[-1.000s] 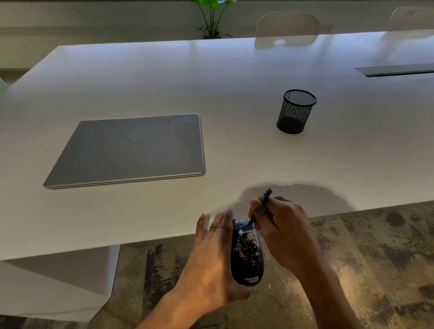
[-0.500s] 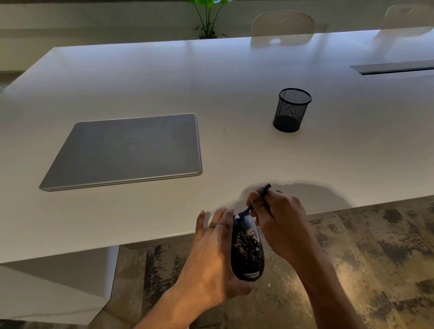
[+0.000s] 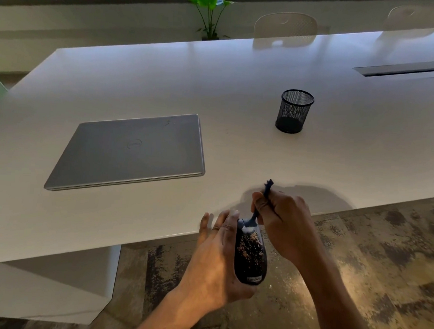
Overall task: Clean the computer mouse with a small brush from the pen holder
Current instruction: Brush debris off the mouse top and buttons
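My left hand (image 3: 213,259) holds a dark computer mouse (image 3: 251,256) off the near table edge, over the floor. Brown crumbs cover the mouse's top. My right hand (image 3: 283,225) grips a small blue brush (image 3: 254,216), whose white bristles touch the front end of the mouse. The brush's handle end sticks up past my knuckles. A black mesh pen holder (image 3: 293,111) stands upright on the white table (image 3: 240,90), well beyond my hands, and I see nothing inside it.
A shut grey laptop (image 3: 128,151) lies on the table to the left. A cable slot (image 3: 404,69) runs along the far right. White chairs (image 3: 284,25) and a green plant (image 3: 210,11) stand behind the table. Patterned floor (image 3: 369,260) lies below my hands.
The brush bristles have shifted slightly on the front end of the mouse. Both hands stay in nearly the same place, and the view has shifted a little.
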